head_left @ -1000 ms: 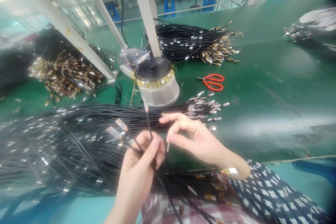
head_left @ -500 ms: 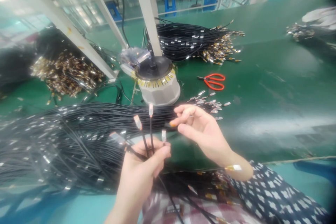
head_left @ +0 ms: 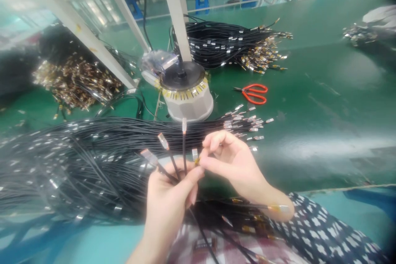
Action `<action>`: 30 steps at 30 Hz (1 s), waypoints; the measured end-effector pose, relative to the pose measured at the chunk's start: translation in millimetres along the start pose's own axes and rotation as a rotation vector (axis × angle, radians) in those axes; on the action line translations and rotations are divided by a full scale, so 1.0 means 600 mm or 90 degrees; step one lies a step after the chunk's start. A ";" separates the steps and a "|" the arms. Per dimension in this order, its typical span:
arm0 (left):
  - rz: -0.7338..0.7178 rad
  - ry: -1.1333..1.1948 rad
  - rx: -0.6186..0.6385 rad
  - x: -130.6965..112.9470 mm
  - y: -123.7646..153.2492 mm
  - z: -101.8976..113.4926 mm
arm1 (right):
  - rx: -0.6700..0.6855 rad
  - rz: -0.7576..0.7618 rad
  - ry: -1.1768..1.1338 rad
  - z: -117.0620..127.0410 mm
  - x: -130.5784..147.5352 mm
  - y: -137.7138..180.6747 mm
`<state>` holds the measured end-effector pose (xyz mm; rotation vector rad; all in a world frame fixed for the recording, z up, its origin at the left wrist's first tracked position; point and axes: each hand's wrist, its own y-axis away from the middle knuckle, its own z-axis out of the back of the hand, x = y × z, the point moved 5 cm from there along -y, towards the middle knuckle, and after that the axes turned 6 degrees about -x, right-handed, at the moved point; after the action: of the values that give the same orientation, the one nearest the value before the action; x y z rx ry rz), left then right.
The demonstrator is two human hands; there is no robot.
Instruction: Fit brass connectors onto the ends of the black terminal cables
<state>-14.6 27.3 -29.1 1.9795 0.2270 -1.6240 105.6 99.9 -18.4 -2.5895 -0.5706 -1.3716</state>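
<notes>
Several black cables [head_left: 184, 148] with flat silver connector ends fan upward from my left hand [head_left: 173, 194], which is closed around them. One short silver connector [head_left: 194, 154] sticks up by the left thumb and forefinger. Against its base, the thumb and forefinger of my right hand [head_left: 232, 159] pinch a small amber tape strip [head_left: 197, 161]. The two hands meet at that point. Just beyond them stands a white round tape dispenser [head_left: 189, 105], with yellow strips along its black top's rim.
A long bundle of black cables [head_left: 102, 132] lies across the green table [head_left: 309, 132]. Red-handled scissors [head_left: 255, 93] rest behind my right hand. More cable bundles [head_left: 216, 45] lie at the back and left. Beside the dispenser rise white posts [head_left: 176, 12]. Other cables lie across my lap.
My right hand has moved left and down with the amber strip, from above the cable bundle to the connector by the left thumb. My left hand has shifted slightly right.
</notes>
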 end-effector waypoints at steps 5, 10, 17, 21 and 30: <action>-0.002 -0.015 0.008 -0.002 0.001 -0.001 | -0.006 0.003 0.002 -0.001 -0.001 0.001; -0.001 -0.020 0.013 -0.002 0.001 -0.001 | -0.014 -0.003 0.007 -0.001 -0.003 0.000; -0.003 -0.027 0.017 -0.001 0.000 0.000 | 0.000 -0.012 0.019 -0.003 0.003 -0.002; -0.005 -0.029 0.025 -0.002 0.000 0.001 | 0.010 -0.011 0.021 -0.001 0.003 -0.002; -0.058 -0.042 -0.007 -0.001 0.005 0.004 | -0.005 -0.011 0.055 -0.003 0.007 -0.004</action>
<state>-15.5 23.4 -27.9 1.9300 0.3044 -1.7389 105.2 102.5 -14.0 -2.5219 -0.5770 -1.4861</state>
